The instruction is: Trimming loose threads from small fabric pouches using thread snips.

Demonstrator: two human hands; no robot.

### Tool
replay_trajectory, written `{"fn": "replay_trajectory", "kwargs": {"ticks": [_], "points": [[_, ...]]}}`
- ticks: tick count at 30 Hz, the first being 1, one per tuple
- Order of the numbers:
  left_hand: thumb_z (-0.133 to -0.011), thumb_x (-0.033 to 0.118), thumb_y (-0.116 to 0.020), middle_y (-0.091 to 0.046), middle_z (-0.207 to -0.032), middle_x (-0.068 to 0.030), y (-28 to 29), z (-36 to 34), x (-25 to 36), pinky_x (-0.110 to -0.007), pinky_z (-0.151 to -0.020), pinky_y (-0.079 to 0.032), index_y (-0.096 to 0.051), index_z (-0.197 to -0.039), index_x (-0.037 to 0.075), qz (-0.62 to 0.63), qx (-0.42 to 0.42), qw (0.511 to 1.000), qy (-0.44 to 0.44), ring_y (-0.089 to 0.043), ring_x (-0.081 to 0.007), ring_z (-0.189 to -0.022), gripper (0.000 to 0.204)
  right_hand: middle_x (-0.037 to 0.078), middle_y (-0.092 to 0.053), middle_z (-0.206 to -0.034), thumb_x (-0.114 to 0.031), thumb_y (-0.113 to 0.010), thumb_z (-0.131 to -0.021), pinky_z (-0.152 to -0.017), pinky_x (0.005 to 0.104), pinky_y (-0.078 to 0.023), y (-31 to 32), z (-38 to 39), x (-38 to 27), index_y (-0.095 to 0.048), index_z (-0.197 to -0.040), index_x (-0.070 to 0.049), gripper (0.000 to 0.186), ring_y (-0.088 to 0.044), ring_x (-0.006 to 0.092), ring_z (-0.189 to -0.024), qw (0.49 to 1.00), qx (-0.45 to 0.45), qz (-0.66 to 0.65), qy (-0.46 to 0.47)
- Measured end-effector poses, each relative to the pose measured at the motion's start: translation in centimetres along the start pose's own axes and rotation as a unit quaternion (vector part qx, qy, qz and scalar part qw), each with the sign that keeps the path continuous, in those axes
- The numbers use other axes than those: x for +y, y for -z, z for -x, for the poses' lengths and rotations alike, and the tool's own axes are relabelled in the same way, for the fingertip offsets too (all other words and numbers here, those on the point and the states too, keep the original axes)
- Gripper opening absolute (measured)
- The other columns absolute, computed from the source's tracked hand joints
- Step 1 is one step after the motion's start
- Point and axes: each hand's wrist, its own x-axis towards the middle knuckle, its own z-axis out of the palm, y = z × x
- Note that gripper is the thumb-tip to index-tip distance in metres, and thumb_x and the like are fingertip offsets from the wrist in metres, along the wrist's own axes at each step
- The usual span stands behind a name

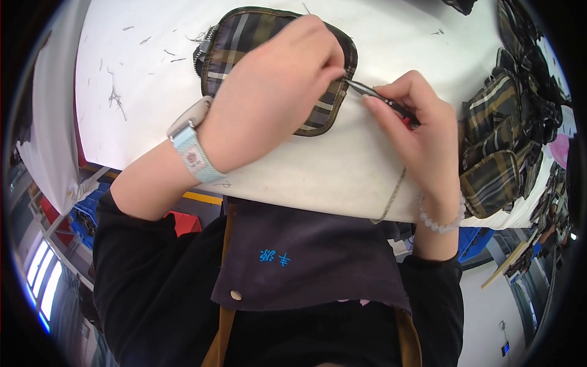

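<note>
A plaid fabric pouch (244, 40) with a zip lies on the white table (147, 92). My left hand (275, 98) rests on top of it and pinches its right edge between thumb and fingers. My right hand (416, 134) holds small dark thread snips (382, 98), whose tip touches the pouch's edge right by my left fingertips. A wrist device with a light blue band sits on my left wrist, and a pale bead bracelet on my right.
A pile of similar plaid pouches (495, 140) lies at the table's right side. Loose thread scraps (116, 98) are scattered over the left part. A long thread (391, 196) hangs over the near table edge. Blue bins (85, 214) stand below left.
</note>
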Motion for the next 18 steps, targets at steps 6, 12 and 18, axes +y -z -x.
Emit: {"fn": "replay_trajectory", "kwargs": {"ticks": [6,12,18], "points": [[-0.08,-0.009,-0.07,-0.051,-0.096,-0.0016,2.0,-0.4,0.8,-0.018,-0.057,-0.04,-0.057,-0.102,0.002,0.15,-0.1,0.979,0.093,-0.049,-0.0052,-0.068,0.028,0.008,-0.068,-0.071,-0.008,-0.079,-0.083,-0.057,0.0236,-0.05,0.6,0.2,-0.4,-0.059,-0.089,-0.002,0.021,-0.068,0.0153,-0.061,0.997,-0.037,-0.058,-0.036],[-0.074,-0.005,-0.077,-0.048,-0.104,-0.0027,2.5,-0.4,0.6,-0.02,-0.059,-0.041,-0.058,-0.099,0.003,0.144,-0.151,0.976,0.058,-0.05,-0.0077,-0.072,0.032,0.006,-0.066,-0.07,-0.009,-0.079,-0.081,-0.055,0.025,-0.049,0.5,0.3,-0.3,-0.058,-0.085,-0.004,0.022,-0.066,0.0177,-0.059,0.998,-0.054,-0.038,-0.021],[-0.071,-0.004,-0.08,-0.048,-0.104,-0.0027,2.5,-0.3,0.7,-0.021,-0.06,-0.042,-0.058,-0.096,0.004,0.143,-0.154,0.976,0.055,-0.05,-0.0091,-0.073,0.034,0.004,-0.067,-0.07,-0.012,-0.079,-0.081,-0.053,0.0262,-0.049,0.3,0.3,-0.3,-0.058,-0.085,-0.006,0.022,-0.066,0.0186,-0.058,0.999,-0.049,-0.015,0.001]]}}
